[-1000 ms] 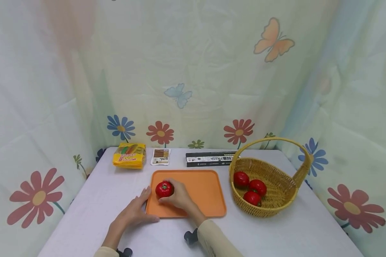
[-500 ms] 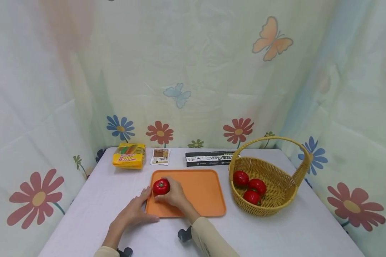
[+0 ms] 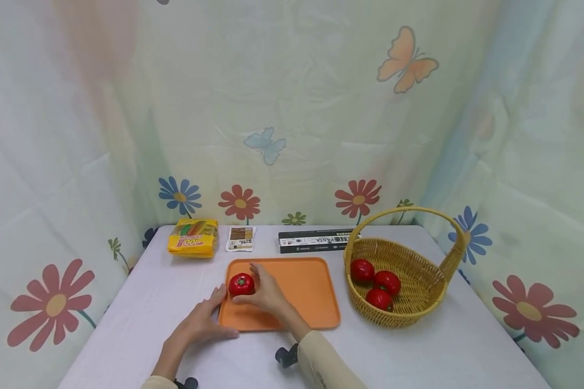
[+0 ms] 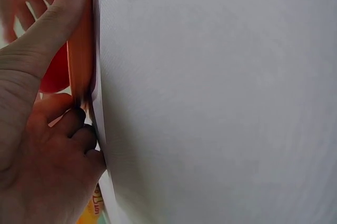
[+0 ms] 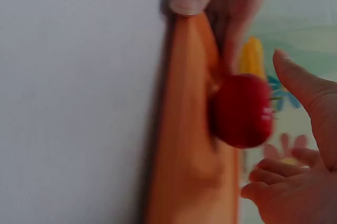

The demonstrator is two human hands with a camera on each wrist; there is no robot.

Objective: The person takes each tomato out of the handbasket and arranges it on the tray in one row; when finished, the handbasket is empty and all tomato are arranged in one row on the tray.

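At the far left of the white-covered bench [image 3: 121, 340] I see a yellow packet [image 3: 193, 238]. Nearer, the left hand [image 3: 201, 323] has its grip around the near-left corner of the orange tray [image 3: 304, 294], thumb on the near edge, fingers at the left one. A small pouch [image 3: 240, 239] lies beyond the tray. The red tomato [image 3: 241, 284] sits on the tray's left part; just right of it I have the right hand [image 3: 269, 296], grip wide, holding nothing. Farther right come a black-and-white pasta box [image 3: 316, 241], far side, and a wicker basket [image 3: 420, 286] containing three red tomatoes [image 3: 386, 282].
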